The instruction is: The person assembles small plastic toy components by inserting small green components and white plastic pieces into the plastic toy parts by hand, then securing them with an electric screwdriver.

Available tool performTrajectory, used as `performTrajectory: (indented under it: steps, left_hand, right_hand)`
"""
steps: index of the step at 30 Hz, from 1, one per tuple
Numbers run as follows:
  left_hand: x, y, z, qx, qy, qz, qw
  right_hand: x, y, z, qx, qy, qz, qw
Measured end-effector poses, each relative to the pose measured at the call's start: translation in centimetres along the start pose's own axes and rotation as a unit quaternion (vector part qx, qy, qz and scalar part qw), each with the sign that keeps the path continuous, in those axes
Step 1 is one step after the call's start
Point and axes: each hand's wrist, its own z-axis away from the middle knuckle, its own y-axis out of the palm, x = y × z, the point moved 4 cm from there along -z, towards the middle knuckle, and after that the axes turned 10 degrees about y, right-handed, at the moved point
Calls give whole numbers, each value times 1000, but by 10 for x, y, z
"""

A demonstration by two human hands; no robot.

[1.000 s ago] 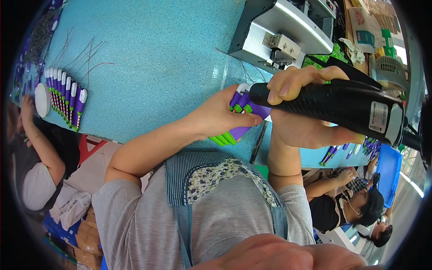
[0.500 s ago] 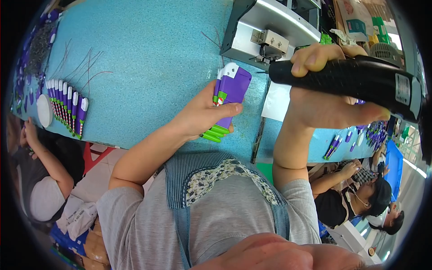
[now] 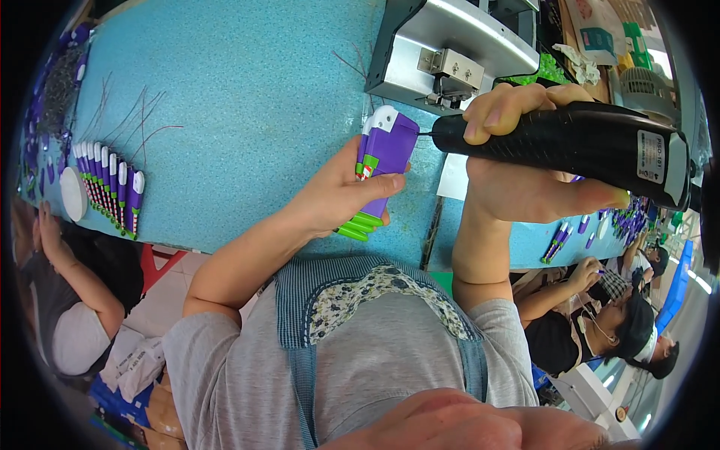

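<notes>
The worker bends over a blue speckled tabletop (image 3: 247,97), and I take my bearings from the silver-grey metal machine (image 3: 491,34) standing on it. Just on the worker's side of that machine, the left hand (image 3: 337,187) is closed around a stack of purple pieces (image 3: 394,146) with white tops and green lower ends, thumb laid across the front. The right hand (image 3: 510,184), nearer the worker than the machine and a little to its right, is wrapped round a black powered driver (image 3: 559,146), fingers over the top and thumb along the underside. The driver's thin bit (image 3: 425,134) points left at the edge of the purple pieces; whether it touches, I can't tell. Well to the machine's left lies a neat row of purple-and-white pens (image 3: 112,184) beside a white disc (image 3: 73,193), with thin wires (image 3: 140,120) just beyond the row.
</notes>
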Motion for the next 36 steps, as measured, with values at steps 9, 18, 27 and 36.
performTrajectory:
  steps: [9, 18, 27, 36]
  left_hand:
    - [-9, -1, 0, 35, -35, 33, 998]
    - [-7, -1, 1, 29, -28, 59, 997]
    - [-8, 0, 2, 30, -25, 54, 998]
    - [-10, 0, 0, 39, -20, 57, 997]
  right_hand:
    - [21, -8, -45, 43, -50, 33, 997]
    - [12, 6, -10, 31, -13, 23, 999]
    - [-6, 2, 0, 13, 13, -4, 1000]
    - [-2, 4, -8, -6, 29, 21, 999]
